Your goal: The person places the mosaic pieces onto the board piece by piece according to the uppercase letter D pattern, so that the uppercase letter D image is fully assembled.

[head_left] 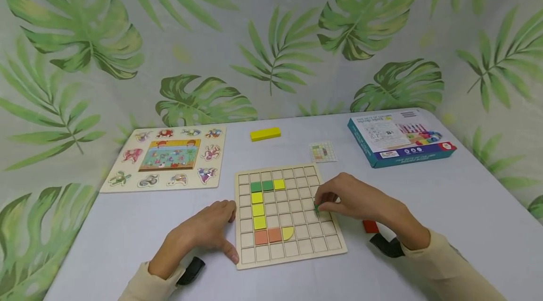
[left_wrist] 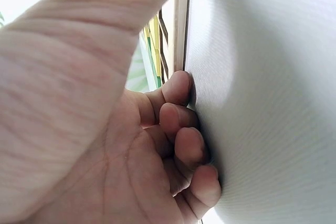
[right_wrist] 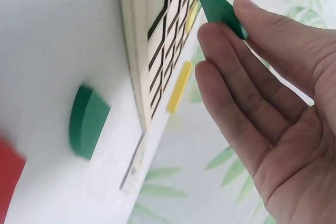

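A wooden grid board (head_left: 292, 259) lies on the table between both hands. On it, green squares (head_left: 261, 186), yellow squares (head_left: 258, 209), orange-red squares (head_left: 267, 235) and a yellow quarter-circle tile (head_left: 288, 233) form a C-like outline. My left hand (head_left: 208, 228) rests at the board's left edge, thumb and fingers spread along it; in the left wrist view its fingertips (left_wrist: 190, 145) touch the tabletop. Over the board's right side, my right hand (head_left: 358, 199) pinches a green quarter-circle tile (right_wrist: 220, 11) between thumb and fingers, held above the grid.
Right of the board lie a red tile (head_left: 370, 226) and another green tile (right_wrist: 89, 123). Behind it are a small pattern card (head_left: 323, 152) and a yellow block (head_left: 265, 134). A picture puzzle board (head_left: 123, 162) lies back left, a flat box (head_left: 400, 138) back right.
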Motion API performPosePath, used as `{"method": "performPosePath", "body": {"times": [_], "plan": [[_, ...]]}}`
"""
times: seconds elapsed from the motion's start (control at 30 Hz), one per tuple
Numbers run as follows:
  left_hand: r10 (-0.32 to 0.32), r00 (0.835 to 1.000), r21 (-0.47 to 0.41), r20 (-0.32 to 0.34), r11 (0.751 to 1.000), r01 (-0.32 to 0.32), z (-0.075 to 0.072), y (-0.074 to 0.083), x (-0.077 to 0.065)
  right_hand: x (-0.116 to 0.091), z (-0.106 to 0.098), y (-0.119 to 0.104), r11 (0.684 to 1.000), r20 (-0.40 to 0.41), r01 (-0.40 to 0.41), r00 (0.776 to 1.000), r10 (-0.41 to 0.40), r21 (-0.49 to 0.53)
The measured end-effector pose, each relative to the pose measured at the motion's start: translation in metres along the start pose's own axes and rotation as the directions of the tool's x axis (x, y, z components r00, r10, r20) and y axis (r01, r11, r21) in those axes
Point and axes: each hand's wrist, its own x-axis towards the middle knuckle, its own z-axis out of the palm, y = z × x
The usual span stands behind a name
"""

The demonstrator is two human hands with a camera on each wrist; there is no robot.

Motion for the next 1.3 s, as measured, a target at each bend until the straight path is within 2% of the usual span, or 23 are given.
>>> {"method": "performPosePath", "body": {"times": [0.3, 0.5, 0.7, 1.0, 1.3], "plan": [[-0.014, 1.0, -0.003, 0.002, 1.0, 0.014, 0.001, -0.001, 0.002, 0.019, 0.005, -0.007, 1.0, 0.056, -0.006, 0.998, 0.006, 0.003], [-0.014, 1.0, 0.005, 0.011, 1.0, 0.014, 0.004, -0.002, 0.001, 0.028, 0.015, -0.01, 1.0, 0.091, 0.007, 0.996, -0.007, -0.004], [-0.033, 0.999, 0.007, 0.006, 0.999, 0.033, 0.001, -0.001, 0.002, 0.032, 0.02, -0.015, 0.999, 0.073, 0.027, 0.997, -0.026, -0.019], [-0.037, 0.999, -0.003, 0.016, 0.999, 0.037, -0.001, 0.002, 0.001, 0.032, 0.024, -0.015, 1.0, 0.066, 0.008, 0.998, -0.007, -0.02], [-0.053, 0.998, -0.003, 0.016, 0.999, 0.053, 0.001, 0.002, 0.003, 0.032, 0.029, -0.02, 0.994, 0.056, -0.03, 0.998, 0.036, -0.107]]}}
